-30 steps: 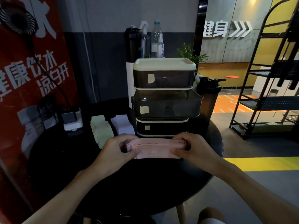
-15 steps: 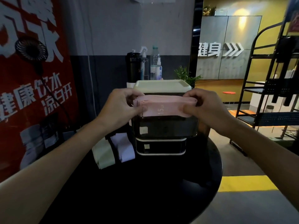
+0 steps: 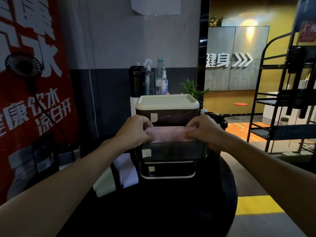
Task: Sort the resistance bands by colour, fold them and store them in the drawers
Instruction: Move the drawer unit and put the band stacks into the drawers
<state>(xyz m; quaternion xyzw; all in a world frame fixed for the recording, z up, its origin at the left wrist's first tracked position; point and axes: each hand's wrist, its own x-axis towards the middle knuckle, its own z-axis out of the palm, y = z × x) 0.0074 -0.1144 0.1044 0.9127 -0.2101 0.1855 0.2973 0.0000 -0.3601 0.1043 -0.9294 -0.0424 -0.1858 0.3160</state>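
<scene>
Pink band (image 3: 171,134), labelled drawer (image 3: 172,152), 健身 sign (image 3: 217,62)

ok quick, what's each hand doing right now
left hand: pinches the left end of the folded pink band, over the open middle drawer
right hand: pinches the band's right end

My foreground is dim; the black table (image 3: 171,211) sinks into shadow. A warm glow lights the yellow wall (image 3: 280,23) beyond. The pink band (image 3: 171,134) looks soft, edges bow.
</scene>
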